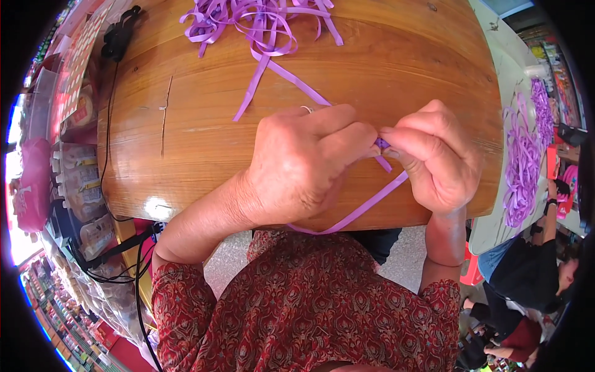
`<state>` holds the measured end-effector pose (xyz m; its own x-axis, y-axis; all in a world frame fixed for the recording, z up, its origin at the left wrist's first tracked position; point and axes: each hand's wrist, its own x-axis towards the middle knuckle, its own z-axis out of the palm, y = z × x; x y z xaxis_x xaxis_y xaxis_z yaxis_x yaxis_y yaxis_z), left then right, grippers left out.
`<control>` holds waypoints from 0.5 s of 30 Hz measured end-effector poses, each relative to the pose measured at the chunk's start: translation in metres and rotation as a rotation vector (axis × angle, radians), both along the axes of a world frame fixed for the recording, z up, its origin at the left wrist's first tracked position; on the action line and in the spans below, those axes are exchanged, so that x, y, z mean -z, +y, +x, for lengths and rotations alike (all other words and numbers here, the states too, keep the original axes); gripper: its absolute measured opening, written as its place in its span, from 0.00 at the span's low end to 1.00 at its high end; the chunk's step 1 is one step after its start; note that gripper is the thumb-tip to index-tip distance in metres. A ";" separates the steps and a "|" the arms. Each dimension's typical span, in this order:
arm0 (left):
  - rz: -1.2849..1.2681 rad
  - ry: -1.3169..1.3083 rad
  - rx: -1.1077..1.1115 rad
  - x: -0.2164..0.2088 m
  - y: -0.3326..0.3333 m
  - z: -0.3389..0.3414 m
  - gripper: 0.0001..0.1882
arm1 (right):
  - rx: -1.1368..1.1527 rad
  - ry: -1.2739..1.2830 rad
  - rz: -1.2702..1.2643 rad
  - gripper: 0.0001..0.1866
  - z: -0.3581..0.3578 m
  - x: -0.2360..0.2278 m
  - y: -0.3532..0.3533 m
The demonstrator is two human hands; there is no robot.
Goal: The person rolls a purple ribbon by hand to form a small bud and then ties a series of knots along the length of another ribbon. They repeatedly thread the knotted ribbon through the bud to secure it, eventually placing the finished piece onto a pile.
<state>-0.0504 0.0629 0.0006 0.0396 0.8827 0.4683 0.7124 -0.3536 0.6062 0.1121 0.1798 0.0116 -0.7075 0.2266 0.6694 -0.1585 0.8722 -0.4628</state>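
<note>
Over the near part of the wooden table, my left hand [310, 158] and my right hand [439, 155] meet at the fingertips. Both pinch a purple ribbon, which is bunched into a small dark purple fold or knot [382, 143] between them. A short ribbon end shows just under the fingers. One length of the ribbon [365, 204] loops below the hands near the table edge, and another runs from behind my left hand toward the far pile. Several curled purple ribbons [257, 25] lie heaped at the far side.
The wooden table [204, 87] carries a thin twisted wire [164, 108] at left. A black clip-like device [119, 36] with a cable sits at the far left corner. Plastic containers [80, 177] line the left side. More purple ribbons [520, 167] lie on a pale table at right, near other people.
</note>
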 end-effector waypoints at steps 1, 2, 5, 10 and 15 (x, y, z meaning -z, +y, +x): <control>-0.015 0.041 -0.017 -0.002 -0.001 0.001 0.10 | -0.005 0.000 -0.005 0.10 0.000 0.001 -0.001; -0.031 0.081 -0.034 -0.003 -0.003 0.002 0.11 | 0.012 -0.008 0.033 0.10 0.000 0.002 -0.002; -0.088 0.113 -0.037 -0.003 -0.004 0.004 0.13 | 0.030 -0.023 0.086 0.10 0.000 0.006 -0.002; 0.109 0.080 -0.043 0.016 0.003 0.005 0.09 | -0.003 -0.035 -0.057 0.07 0.000 0.006 -0.002; -0.035 0.109 0.008 -0.004 -0.002 0.003 0.10 | -0.061 -0.227 -0.384 0.06 0.003 0.001 0.002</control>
